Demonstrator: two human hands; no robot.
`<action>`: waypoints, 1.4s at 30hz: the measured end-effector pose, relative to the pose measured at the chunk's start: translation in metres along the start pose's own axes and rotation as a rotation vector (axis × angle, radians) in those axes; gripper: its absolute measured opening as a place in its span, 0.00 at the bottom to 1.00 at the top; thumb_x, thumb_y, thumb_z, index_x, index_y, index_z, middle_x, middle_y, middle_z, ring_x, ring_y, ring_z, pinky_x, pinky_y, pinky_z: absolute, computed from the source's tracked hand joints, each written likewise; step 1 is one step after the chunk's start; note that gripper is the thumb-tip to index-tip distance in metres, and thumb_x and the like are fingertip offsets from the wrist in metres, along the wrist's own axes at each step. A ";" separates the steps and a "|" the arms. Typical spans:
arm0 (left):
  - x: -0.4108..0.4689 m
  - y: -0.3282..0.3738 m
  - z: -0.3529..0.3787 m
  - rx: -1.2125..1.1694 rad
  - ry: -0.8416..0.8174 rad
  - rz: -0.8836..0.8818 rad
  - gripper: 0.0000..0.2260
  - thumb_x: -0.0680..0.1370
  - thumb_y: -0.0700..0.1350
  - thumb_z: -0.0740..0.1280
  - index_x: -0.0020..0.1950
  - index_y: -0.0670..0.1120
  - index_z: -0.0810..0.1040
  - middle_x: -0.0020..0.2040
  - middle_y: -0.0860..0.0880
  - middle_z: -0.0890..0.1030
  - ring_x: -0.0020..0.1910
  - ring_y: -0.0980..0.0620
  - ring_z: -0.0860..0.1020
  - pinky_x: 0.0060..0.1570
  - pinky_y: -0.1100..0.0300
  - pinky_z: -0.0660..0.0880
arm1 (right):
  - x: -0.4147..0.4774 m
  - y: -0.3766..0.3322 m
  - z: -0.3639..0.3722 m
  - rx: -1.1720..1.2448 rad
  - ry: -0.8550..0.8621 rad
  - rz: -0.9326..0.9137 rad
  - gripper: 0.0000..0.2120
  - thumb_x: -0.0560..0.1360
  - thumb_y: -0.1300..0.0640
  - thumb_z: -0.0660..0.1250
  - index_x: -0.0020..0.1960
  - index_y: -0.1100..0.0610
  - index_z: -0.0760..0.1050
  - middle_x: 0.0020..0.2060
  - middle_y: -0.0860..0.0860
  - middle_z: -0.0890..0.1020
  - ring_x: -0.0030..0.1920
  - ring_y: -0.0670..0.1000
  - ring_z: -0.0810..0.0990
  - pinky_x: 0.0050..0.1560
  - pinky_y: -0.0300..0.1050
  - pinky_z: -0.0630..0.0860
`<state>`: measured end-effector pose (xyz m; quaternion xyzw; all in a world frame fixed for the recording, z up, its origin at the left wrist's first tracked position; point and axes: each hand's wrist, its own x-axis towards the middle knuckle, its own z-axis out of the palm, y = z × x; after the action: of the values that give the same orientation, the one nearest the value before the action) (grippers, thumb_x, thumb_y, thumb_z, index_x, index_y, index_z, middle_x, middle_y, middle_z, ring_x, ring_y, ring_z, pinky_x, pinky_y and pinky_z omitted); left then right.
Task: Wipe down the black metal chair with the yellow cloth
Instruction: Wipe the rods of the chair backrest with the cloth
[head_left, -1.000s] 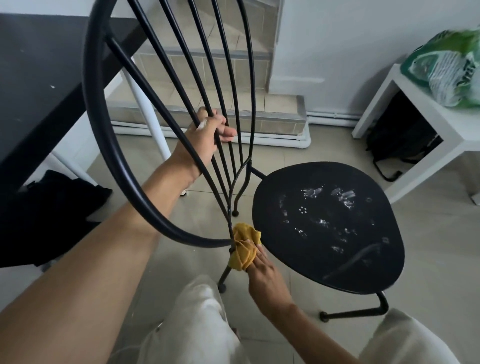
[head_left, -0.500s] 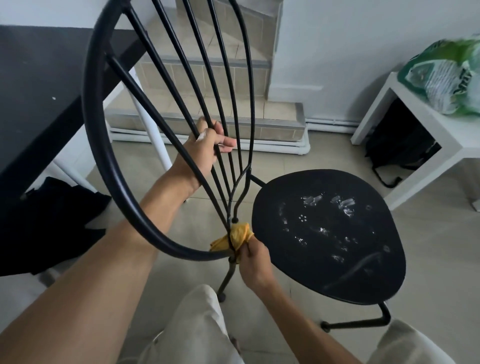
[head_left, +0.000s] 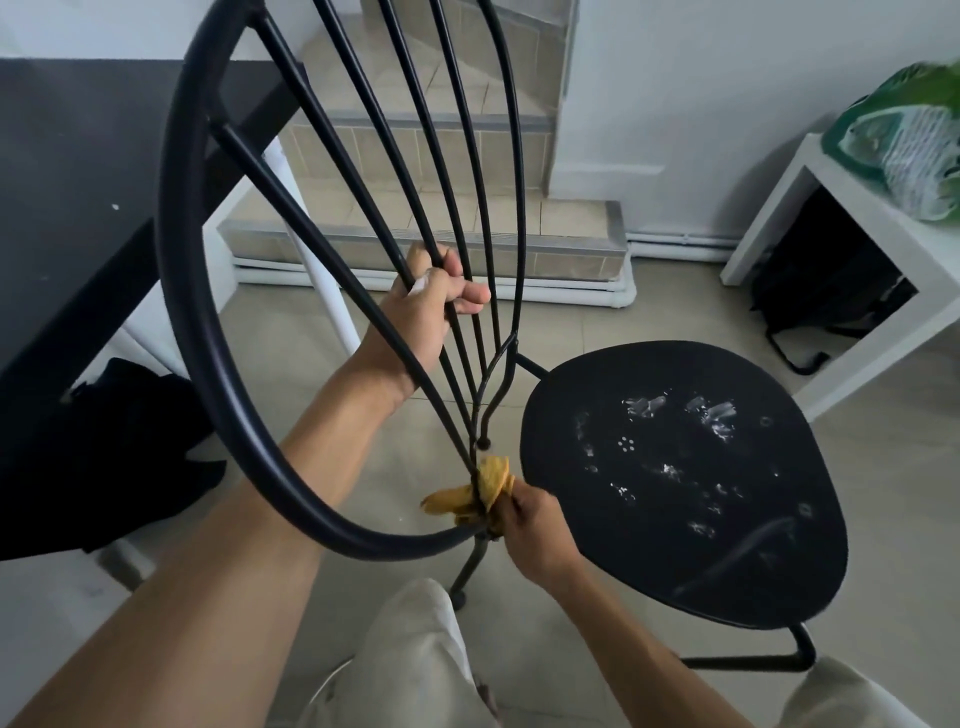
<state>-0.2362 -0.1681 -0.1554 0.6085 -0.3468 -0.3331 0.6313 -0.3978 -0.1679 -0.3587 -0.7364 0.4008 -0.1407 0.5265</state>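
We are gripping the black chair's back rods with our left hand, while our right hand is pinching the yellow cloth against the backrest's base.

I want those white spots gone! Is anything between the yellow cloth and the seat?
Nothing visible. The right hand holds the yellow cloth at the bottom of the chair back, and the seat is right beside it.
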 end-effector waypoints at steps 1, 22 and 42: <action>0.001 -0.002 -0.001 -0.011 0.005 -0.001 0.02 0.75 0.39 0.57 0.43 0.45 0.67 0.50 0.32 0.76 0.48 0.46 0.81 0.52 0.59 0.79 | -0.002 0.004 0.001 -0.017 0.000 -0.013 0.11 0.81 0.59 0.58 0.46 0.58 0.78 0.38 0.54 0.83 0.37 0.53 0.84 0.39 0.55 0.81; -0.001 -0.003 -0.002 0.056 0.009 -0.005 0.06 0.79 0.37 0.54 0.44 0.46 0.66 0.47 0.38 0.79 0.51 0.46 0.80 0.51 0.61 0.75 | 0.015 -0.017 -0.010 0.099 -0.034 -0.108 0.08 0.80 0.60 0.60 0.47 0.56 0.77 0.41 0.51 0.82 0.41 0.48 0.83 0.42 0.42 0.81; 0.000 -0.010 -0.003 0.069 0.020 -0.029 0.05 0.70 0.43 0.57 0.45 0.47 0.68 0.42 0.43 0.80 0.55 0.42 0.80 0.65 0.44 0.71 | 0.060 -0.044 -0.014 0.133 0.181 -0.101 0.08 0.80 0.59 0.61 0.48 0.56 0.79 0.42 0.50 0.82 0.41 0.46 0.83 0.42 0.35 0.80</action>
<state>-0.2340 -0.1669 -0.1650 0.6381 -0.3428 -0.3241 0.6084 -0.3491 -0.2161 -0.3263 -0.7033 0.3988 -0.2595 0.5282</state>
